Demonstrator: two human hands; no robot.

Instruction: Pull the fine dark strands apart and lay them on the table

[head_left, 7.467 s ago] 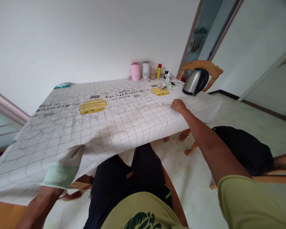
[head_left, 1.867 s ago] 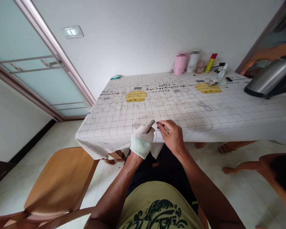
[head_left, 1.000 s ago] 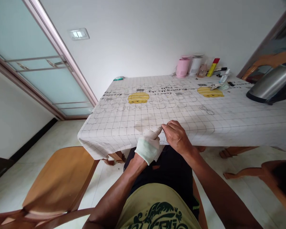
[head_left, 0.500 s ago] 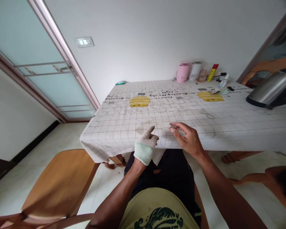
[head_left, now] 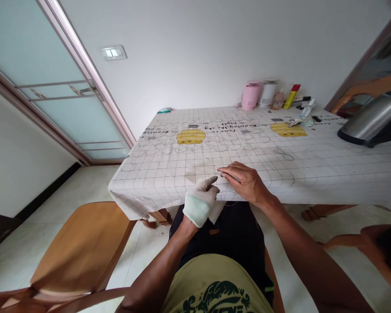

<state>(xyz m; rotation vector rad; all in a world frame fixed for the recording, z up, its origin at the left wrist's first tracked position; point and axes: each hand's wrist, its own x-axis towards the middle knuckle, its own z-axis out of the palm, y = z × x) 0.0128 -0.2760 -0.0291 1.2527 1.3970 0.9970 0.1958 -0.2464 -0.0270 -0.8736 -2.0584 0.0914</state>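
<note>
At the near edge of one gridded tablecloth (head_left: 156, 174), the left hand (head_left: 202, 193), in one knitted glove, extends its index; the bare right hand (head_left: 246, 180) brings thumb and index nearly together, any pinch indeterminable. One thin curved strand (head_left: 231, 205) shows there. Two cylinders, pink (head_left: 250, 96) and white (head_left: 267, 94), and one steel kettle (head_left: 374, 119) occupy the tablecloth's far and right sides.

A pink canister (head_left: 250, 95) stood at the back of the cloth-covered tabletop (head_left: 156, 169), just beside a white canister (head_left: 268, 92), a small pinkish bottle (head_left: 276, 101) and a yellow can (head_left: 290, 100) with a red top. A clear bottle (head_left: 307, 108) was near them. Farther right, a steel kettle (head_left: 373, 119) sat before a curved chair back (head_left: 371, 87). A green packet (head_left: 164, 110) lay at the far left corner. A light switch (head_left: 113, 52) was mounted on the wall (head_left: 189, 48), near a frosted door (head_left: 61, 104).
</note>
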